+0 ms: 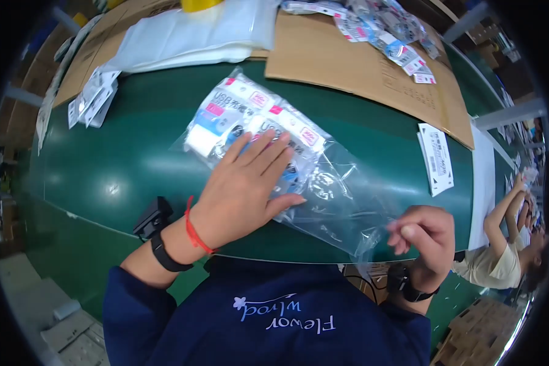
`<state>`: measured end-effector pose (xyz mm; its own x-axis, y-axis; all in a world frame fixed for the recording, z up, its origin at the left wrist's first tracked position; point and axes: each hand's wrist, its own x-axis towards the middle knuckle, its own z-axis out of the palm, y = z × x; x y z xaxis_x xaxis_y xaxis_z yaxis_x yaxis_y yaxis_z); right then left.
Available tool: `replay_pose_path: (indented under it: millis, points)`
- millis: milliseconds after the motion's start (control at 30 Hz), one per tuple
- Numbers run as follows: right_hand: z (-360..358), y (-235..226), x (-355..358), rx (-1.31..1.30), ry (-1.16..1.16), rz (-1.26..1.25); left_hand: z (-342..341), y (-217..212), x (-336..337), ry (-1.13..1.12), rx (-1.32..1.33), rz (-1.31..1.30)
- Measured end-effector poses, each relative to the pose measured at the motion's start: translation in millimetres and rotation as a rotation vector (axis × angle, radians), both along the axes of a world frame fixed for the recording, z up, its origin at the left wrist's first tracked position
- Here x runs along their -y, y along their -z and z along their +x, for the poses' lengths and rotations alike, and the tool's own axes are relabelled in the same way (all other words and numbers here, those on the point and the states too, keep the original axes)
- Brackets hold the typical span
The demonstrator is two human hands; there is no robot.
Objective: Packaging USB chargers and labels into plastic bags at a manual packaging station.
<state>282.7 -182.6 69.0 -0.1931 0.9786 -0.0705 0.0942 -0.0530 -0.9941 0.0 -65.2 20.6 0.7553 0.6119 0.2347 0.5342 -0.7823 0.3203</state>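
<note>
A large clear plastic bag (pixel 341 201) lies slantwise on the green tabletop. Inside its upper left part are small flat packs (pixel 302 128) with white, pink and blue printed cards, side by side. My left hand (pixel 241 189) rests flat over these packs, its fingers stretched out and its thumb apart, pressing on the bag. At the bag's lower right end my right hand (pixel 426 235) has its fingers curled and pinches the loose film. The part of the bag between my hands holds no packs and looks crumpled. My left palm hides part of the packs.
Cardboard sheets (pixel 366 82) lie at the back, bearing a heap of similar packs (pixel 396 43). White plastic sheets (pixel 189 36) lie at the back left, with a yellow roll (pixel 199 3). Printed cards (pixel 436 158) are at the right, more cards (pixel 94 100) left. A co-worker (pixel 500 250) sits far right.
</note>
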Motion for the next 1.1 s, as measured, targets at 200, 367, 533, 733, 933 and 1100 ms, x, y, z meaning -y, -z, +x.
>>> replay_pose_path:
  millis: [200, 367, 533, 733, 933, 1100]
  points:
    - [-25, -20, -18, -0.315, -0.736, 0.540, 12, -10, -7, 0.051, 0.043, 0.053]
    - [5, -2, 11, -0.094, 0.194, 0.599, 22, -3, -9, 0.057, -0.074, 0.052]
    - [115, 51, -25, 0.759, 0.838, 0.332, 26, 3, -14, 0.055, -0.074, 0.071]
    - [150, 104, -21, 1.373, 0.665, 0.344, 28, 2, -23, 0.036, -0.085, 0.092]
    - [147, 100, -17, 1.501, 0.511, 0.246, 29, 5, -21, 0.020, -0.077, 0.102]
    - [145, 83, -18, 0.760, 0.744, 0.190, 26, 4, -24, 0.029, 0.120, 0.040]
